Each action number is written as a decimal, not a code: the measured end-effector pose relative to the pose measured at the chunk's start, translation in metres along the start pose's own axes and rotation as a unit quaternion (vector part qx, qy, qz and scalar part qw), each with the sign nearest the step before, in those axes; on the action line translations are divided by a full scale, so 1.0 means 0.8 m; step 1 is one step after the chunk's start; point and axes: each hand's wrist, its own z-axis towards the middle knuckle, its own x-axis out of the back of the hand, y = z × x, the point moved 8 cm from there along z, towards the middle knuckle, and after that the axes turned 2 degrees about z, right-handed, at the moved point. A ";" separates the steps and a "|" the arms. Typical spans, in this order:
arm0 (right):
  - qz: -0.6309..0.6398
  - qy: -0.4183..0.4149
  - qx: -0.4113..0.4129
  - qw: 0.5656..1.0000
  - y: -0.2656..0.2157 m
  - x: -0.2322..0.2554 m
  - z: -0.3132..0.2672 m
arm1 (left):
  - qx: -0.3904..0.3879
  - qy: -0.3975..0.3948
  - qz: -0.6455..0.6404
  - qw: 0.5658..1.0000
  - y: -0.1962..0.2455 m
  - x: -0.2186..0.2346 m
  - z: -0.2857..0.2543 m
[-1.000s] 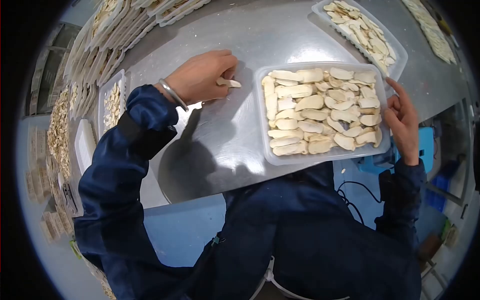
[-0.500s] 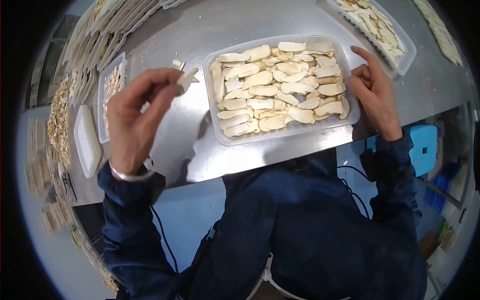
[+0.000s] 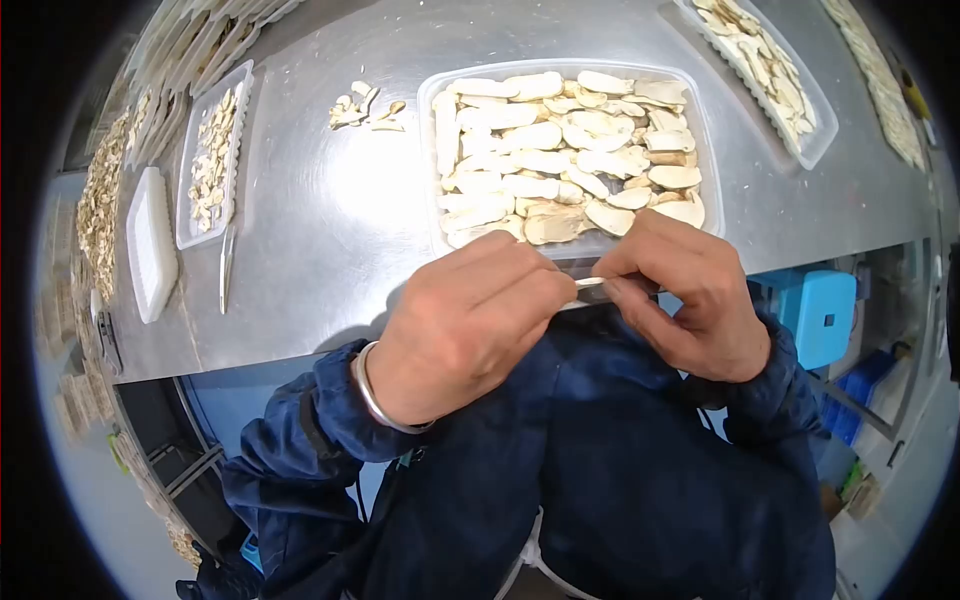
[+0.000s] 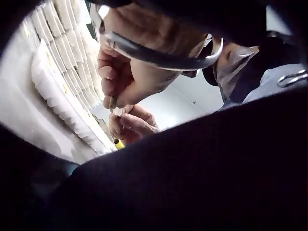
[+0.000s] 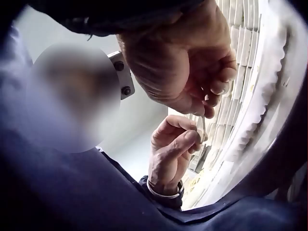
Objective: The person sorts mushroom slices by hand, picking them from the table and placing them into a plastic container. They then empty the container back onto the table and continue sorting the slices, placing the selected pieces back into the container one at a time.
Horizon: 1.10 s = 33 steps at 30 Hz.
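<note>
Both hands meet in front of my chest, just off the near edge of the steel table (image 3: pixel 320 230). My left hand (image 3: pixel 562 286) and right hand (image 3: pixel 614 287) each pinch one end of a thin pale slice (image 3: pixel 590 283), seen edge-on. In the left wrist view, the left hand (image 4: pixel 113 98) holds the slice (image 4: pixel 113 103) above the right hand's fingers (image 4: pixel 137 124). The right wrist view shows the right hand (image 5: pixel 207 103) pinching the slice (image 5: pixel 203 126) opposite the left hand (image 5: pixel 195 137). Behind the hands stands a clear tray (image 3: pixel 428 90) full of similar pale slices.
A small pile of scraps (image 3: pixel 360 108) lies left of the full tray. A second tray of slices (image 3: pixel 800 140) sits at the far right. At the left are a tray of smaller pieces (image 3: pixel 210 150), a white lid (image 3: pixel 150 245) and a thin metal tool (image 3: pixel 227 262).
The left hand carried a slice from the table toward my body. The right hand left the tray's side and now pinches the same slice. The head view shifted.
</note>
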 end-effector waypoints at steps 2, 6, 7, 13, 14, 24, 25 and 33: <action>0.016 0.003 -0.024 1.000 0.002 0.002 -0.006 | -0.036 0.008 0.008 0.999 0.002 -0.009 -0.002; 0.048 0.010 -0.071 0.996 0.011 0.004 -0.014 | -0.092 0.020 0.053 0.994 0.010 -0.019 -0.002; 0.047 0.009 -0.079 0.996 0.013 0.005 -0.016 | -0.092 0.021 0.050 0.994 0.012 -0.020 -0.001; 0.083 0.015 -0.107 0.991 0.016 0.002 -0.017 | -0.093 0.032 0.051 0.994 0.013 -0.021 -0.001; 0.067 0.035 -0.088 0.993 0.015 0.007 -0.017 | -0.086 0.043 0.049 0.994 0.009 -0.018 -0.001; -0.181 0.107 0.118 0.970 0.019 0.009 -0.010 | 0.034 0.130 0.121 0.983 -0.028 0.018 -0.025; -0.183 0.106 0.121 0.970 0.020 0.007 -0.010 | 0.032 0.129 0.123 0.983 -0.028 0.016 -0.026; -0.204 0.088 0.141 0.965 0.020 0.000 -0.006 | 0.011 0.122 0.128 0.984 -0.021 -0.011 -0.016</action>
